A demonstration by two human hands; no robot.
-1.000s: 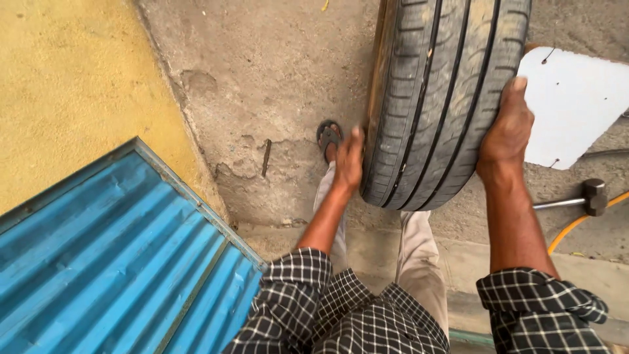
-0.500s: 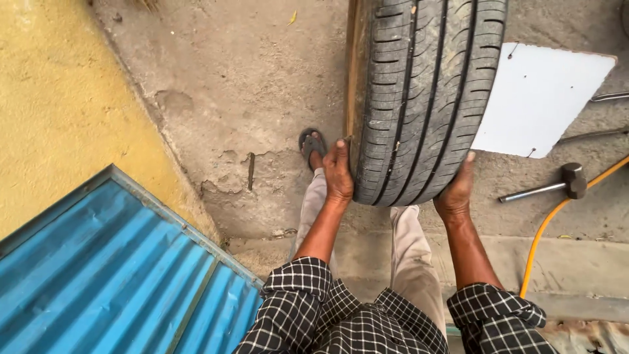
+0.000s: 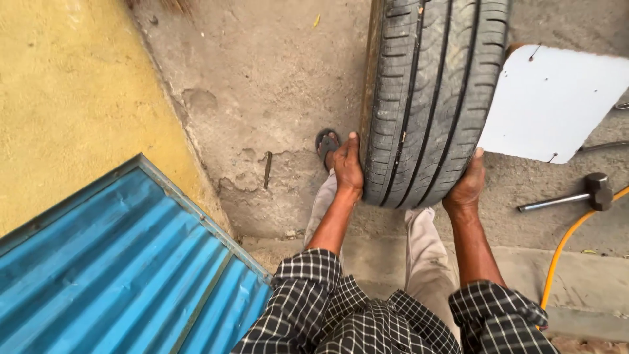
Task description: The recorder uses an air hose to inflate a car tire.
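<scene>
On a cracked concrete floor, an upright car tyre [image 3: 429, 98] stands before the person. Left hand [image 3: 347, 167] and right hand [image 3: 466, 187] press its 2 sides, fingers wrapped on the tread. A sledgehammer [image 3: 576, 193] lies nearby at right.

The tyre [image 3: 429, 98] is black rubber, standing upright on its tread, which faces the camera with long grooves running lengthwise and dust in the ribs. It rises out of the top of the view. Its near lower edge hangs over the legs, seemingly just above the concrete floor.
</scene>
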